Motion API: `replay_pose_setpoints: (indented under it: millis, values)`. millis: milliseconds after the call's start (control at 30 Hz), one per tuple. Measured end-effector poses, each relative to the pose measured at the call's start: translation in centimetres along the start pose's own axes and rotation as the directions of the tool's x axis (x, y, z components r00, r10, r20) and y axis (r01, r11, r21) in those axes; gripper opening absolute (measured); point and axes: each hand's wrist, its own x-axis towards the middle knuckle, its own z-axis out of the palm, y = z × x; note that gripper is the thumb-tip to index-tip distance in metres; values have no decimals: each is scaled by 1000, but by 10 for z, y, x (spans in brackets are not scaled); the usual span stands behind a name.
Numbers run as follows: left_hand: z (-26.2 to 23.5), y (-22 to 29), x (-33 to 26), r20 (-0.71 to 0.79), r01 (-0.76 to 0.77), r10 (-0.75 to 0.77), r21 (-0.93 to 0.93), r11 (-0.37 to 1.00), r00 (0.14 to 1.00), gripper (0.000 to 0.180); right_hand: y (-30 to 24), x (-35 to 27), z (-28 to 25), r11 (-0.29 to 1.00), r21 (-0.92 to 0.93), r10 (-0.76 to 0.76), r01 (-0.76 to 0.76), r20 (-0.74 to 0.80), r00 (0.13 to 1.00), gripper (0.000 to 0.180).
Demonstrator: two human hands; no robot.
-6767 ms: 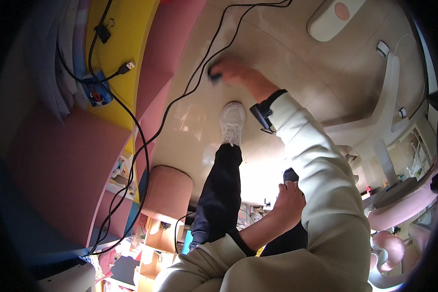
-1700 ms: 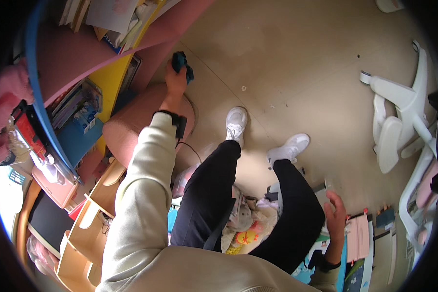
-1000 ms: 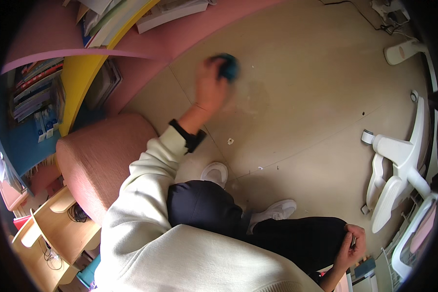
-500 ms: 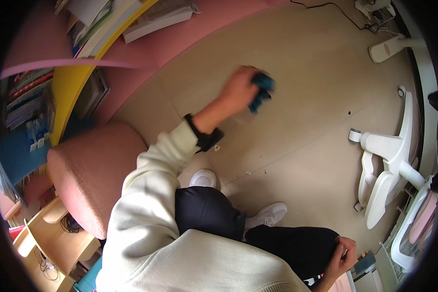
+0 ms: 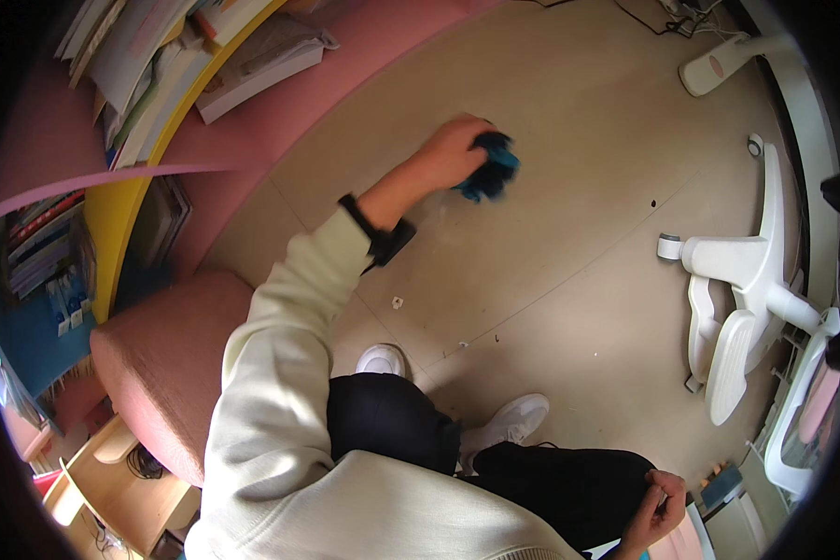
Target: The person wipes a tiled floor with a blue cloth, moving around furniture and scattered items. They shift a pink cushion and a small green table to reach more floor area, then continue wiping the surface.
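My left hand (image 5: 453, 151) reaches out over the floor, its fingers closed round a crumpled dark teal cloth (image 5: 497, 170). Motion blurs both a little, and whether the cloth touches the floor I cannot tell. On that wrist sits a black band with a dark case (image 5: 392, 243), below a cream sleeve (image 5: 289, 299). My right hand (image 5: 661, 509) is by my black-trousered right knee (image 5: 569, 481). Its fingers are curled in toward the thumb, with nothing visible in them.
A pink padded stool (image 5: 173, 364) stands at the left, beside a curved pink and yellow bookshelf (image 5: 173, 131). To the right is a white chair base (image 5: 733, 261) on casters. Small scraps (image 5: 398, 302) and a dark speck (image 5: 653, 203) dot the beige floor (image 5: 551, 243). Cables (image 5: 658, 28) lie at the far right.
My view has shifted and turned slightly. In the picture, the left hand and cloth sit a little farther left and up, and the cloth's folds differ. The right hand stays curled by the knee.
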Motion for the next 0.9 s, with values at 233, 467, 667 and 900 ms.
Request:
replay_pose_setpoints:
  millis: [233, 467, 667, 900]
  values:
    - [-43, -67, 39, -538, 396, -54, 544, 740, 841, 46, 1, -6, -1, 999, -33, 37, -37, -3, 999, 10]
    - [11, 10, 47, 450, -152, 177, -93, 984, 875, 43, -7, 3, 0, 997, -42, -65, 66, 14, 998, 13]
    - [-26, -69, 87, -584, 402, 11, 572, 715, 812, 31, -12, 2, -11, 997, -71, -39, 40, 18, 999, 16]
    - [18, -7, 121, 289, 63, -57, -12, 998, 956, 38, -5, -3, -15, 992, -122, -4, 9, 41, 999, 16]
